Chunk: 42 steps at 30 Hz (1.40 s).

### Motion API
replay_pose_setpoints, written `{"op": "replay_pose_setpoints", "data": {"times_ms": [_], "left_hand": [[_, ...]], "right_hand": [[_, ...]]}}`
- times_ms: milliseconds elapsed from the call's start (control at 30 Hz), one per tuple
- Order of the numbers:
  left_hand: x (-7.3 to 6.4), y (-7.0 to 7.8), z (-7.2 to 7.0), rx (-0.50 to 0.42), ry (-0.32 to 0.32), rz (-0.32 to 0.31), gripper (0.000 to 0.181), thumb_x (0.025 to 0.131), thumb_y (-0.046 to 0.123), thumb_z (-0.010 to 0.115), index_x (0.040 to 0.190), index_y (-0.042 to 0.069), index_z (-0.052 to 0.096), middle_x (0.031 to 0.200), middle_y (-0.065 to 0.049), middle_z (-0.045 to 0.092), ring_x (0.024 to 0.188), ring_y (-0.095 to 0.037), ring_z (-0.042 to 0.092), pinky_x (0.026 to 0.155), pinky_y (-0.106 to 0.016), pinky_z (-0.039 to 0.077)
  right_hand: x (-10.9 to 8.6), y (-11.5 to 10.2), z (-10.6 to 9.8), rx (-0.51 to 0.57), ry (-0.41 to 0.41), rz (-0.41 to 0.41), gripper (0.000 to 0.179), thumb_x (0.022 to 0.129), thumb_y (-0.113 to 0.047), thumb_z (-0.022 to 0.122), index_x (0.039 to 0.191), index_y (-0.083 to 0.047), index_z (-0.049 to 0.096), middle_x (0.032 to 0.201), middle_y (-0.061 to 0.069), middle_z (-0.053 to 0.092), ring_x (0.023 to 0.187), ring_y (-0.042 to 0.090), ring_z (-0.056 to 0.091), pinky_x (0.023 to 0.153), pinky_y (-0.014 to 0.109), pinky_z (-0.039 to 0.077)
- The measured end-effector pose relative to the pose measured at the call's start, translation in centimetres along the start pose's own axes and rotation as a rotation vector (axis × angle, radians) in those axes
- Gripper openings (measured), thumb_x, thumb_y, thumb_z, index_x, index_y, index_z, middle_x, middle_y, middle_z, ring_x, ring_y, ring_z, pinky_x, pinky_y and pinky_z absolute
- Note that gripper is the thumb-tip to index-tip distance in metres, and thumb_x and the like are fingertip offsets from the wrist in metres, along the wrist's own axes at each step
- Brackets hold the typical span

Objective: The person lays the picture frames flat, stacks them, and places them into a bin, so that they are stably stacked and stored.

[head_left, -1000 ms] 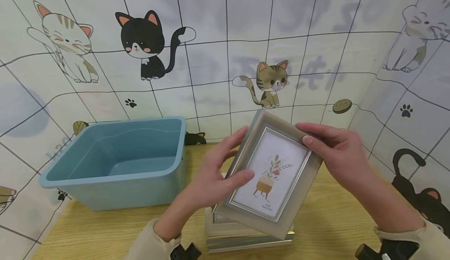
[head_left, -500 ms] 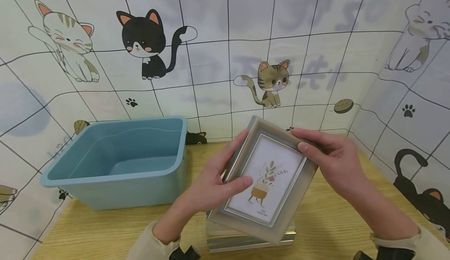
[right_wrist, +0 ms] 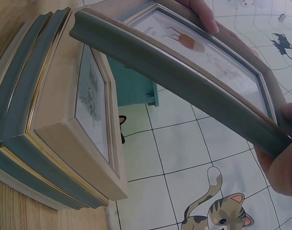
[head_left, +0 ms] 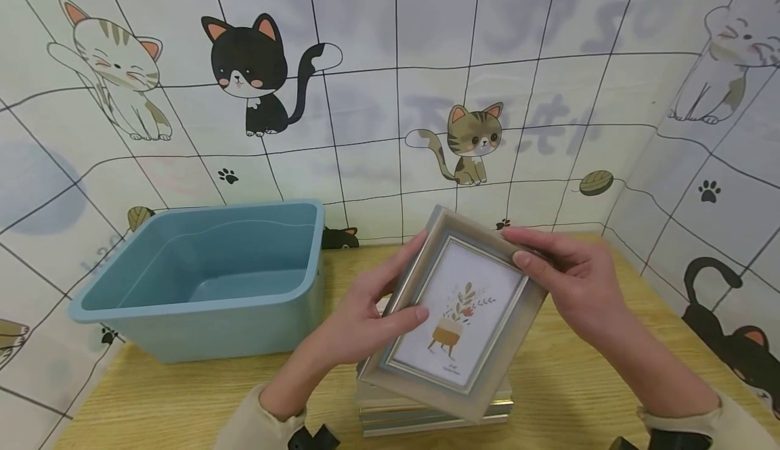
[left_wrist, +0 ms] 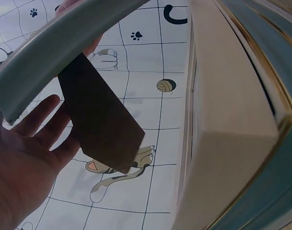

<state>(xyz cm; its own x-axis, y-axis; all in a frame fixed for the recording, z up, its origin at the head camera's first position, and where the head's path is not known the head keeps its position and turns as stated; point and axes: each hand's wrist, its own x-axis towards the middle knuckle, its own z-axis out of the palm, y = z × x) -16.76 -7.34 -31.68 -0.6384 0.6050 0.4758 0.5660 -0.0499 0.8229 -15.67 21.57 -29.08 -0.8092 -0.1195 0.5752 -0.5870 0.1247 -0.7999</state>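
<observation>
A silvery-beige picture frame (head_left: 463, 267) is held tilted in both hands over a stack of similar frames (head_left: 435, 423). Its picture shows a plant in an orange-and-white pot on legs. My left hand (head_left: 359, 321) grips the left edge, thumb on the front and fingers behind. At the upper right corner my right hand (head_left: 579, 281) pinches the frame between thumb and fingers. On its back, a dark brown stand flap (left_wrist: 100, 120) sticks out in the left wrist view. The top frame of the stack (right_wrist: 76, 129) lies face up below, seen in the right wrist view.
An open light-blue plastic tub (head_left: 231, 328) stands at the left on the wood-grain tabletop (head_left: 585, 382). Behind and at both sides hangs a white gridded backdrop (head_left: 359, 98) printed with cats.
Both hands have brought the frame slightly down and left, mostly between the first and second head views. Their grips look the same. Tub and stack stay put.
</observation>
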Motion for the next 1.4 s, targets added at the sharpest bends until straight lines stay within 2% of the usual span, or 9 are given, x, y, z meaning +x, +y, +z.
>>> {"op": "replay_pose_setpoints", "data": {"times_ms": [200, 367, 500, 633, 767, 833, 1000, 1167, 1400], "left_hand": [[-0.3, -0.3, -0.2, 0.011, -0.001, -0.030, 0.084, 0.097, 0.001, 0.064, 0.165, 0.027, 0.023, 0.144, -0.015, 0.053, 0.108, -0.026, 0.066, 0.071, -0.041, 0.061], [-0.4, -0.6, -0.3, 0.045, 0.020, -0.050, 0.082, 0.097, 0.001, 0.066, 0.165, 0.024, 0.026, 0.140, -0.016, 0.055, 0.104, -0.025, 0.067, 0.069, -0.039, 0.061], [-0.5, -0.9, -0.5, 0.046, 0.024, -0.049, 0.079, 0.097, -0.001, 0.065, 0.164, 0.022, 0.028, 0.144, -0.015, 0.054, 0.106, -0.025, 0.067, 0.075, -0.038, 0.061], [-0.7, -1.5, -0.8, 0.050, 0.036, -0.040, 0.076, 0.098, -0.004, 0.063, 0.163, 0.019, 0.032, 0.150, -0.012, 0.051, 0.109, -0.025, 0.065, 0.084, -0.038, 0.058], [-1.0, -2.2, -0.9, 0.036, 0.078, -0.022, 0.068, 0.099, -0.006, 0.062, 0.160, 0.012, 0.038, 0.154, -0.009, 0.048, 0.114, -0.025, 0.062, 0.091, -0.037, 0.054], [-1.1, -2.5, -0.8, 0.014, 0.111, -0.009, 0.064, 0.099, -0.007, 0.061, 0.157, 0.007, 0.041, 0.154, -0.009, 0.049, 0.116, -0.025, 0.062, 0.093, -0.036, 0.054], [-1.3, -2.9, -0.8, -0.070, 0.170, -0.025, 0.057, 0.099, -0.007, 0.060, 0.154, 0.004, 0.046, 0.147, -0.016, 0.054, 0.110, -0.024, 0.065, 0.087, -0.035, 0.057], [-1.6, -3.5, -1.0, -0.168, 0.216, -0.087, 0.055, 0.098, -0.005, 0.061, 0.151, 0.001, 0.049, 0.143, -0.020, 0.057, 0.107, -0.022, 0.066, 0.083, -0.033, 0.058], [-1.7, -3.9, -0.8, -0.228, 0.426, -0.190, 0.044, 0.095, -0.003, 0.065, 0.139, -0.004, 0.060, 0.132, -0.022, 0.065, 0.100, -0.018, 0.070, 0.080, -0.034, 0.059]], "right_hand": [[-0.2, 0.3, 0.1, 0.004, 0.007, 0.027, 0.040, 0.093, 0.015, 0.064, 0.121, -0.011, 0.077, 0.120, -0.004, 0.074, 0.109, 0.006, 0.067, 0.083, 0.017, 0.054], [-0.2, 0.5, 0.1, -0.094, 0.035, 0.065, 0.037, 0.095, 0.009, 0.066, 0.124, -0.012, 0.076, 0.122, -0.009, 0.072, 0.104, 0.004, 0.068, 0.082, 0.017, 0.054], [0.0, 0.9, 0.0, -0.167, 0.064, 0.118, 0.033, 0.098, 0.001, 0.067, 0.128, -0.010, 0.074, 0.122, -0.014, 0.071, 0.102, 0.003, 0.068, 0.083, 0.016, 0.053], [0.1, 1.3, -0.2, -0.144, 0.116, 0.160, 0.031, 0.099, -0.003, 0.067, 0.130, -0.006, 0.072, 0.118, -0.014, 0.072, 0.099, 0.004, 0.068, 0.083, 0.016, 0.053], [0.2, 1.6, -0.5, -0.051, 0.164, 0.195, 0.031, 0.099, -0.006, 0.068, 0.130, -0.005, 0.071, 0.115, -0.008, 0.072, 0.096, 0.006, 0.068, 0.082, 0.017, 0.054], [0.2, 1.9, -0.4, 0.049, 0.180, 0.215, 0.031, 0.099, -0.005, 0.069, 0.129, -0.005, 0.071, 0.115, -0.005, 0.072, 0.097, 0.007, 0.068, 0.084, 0.019, 0.054], [0.4, 2.4, 0.0, 0.258, 0.216, 0.261, 0.031, 0.097, 0.000, 0.068, 0.127, -0.006, 0.073, 0.116, 0.000, 0.070, 0.101, 0.010, 0.066, 0.087, 0.023, 0.053], [0.1, 2.7, 0.0, 0.248, 0.246, 0.300, 0.032, 0.098, -0.001, 0.068, 0.129, -0.008, 0.072, 0.118, -0.001, 0.069, 0.104, 0.009, 0.065, 0.088, 0.021, 0.053], [-0.5, 3.0, 0.5, 0.292, 0.275, 0.346, 0.033, 0.098, -0.003, 0.069, 0.131, -0.006, 0.070, 0.120, 0.002, 0.064, 0.108, 0.014, 0.059, 0.089, 0.021, 0.053]]}}
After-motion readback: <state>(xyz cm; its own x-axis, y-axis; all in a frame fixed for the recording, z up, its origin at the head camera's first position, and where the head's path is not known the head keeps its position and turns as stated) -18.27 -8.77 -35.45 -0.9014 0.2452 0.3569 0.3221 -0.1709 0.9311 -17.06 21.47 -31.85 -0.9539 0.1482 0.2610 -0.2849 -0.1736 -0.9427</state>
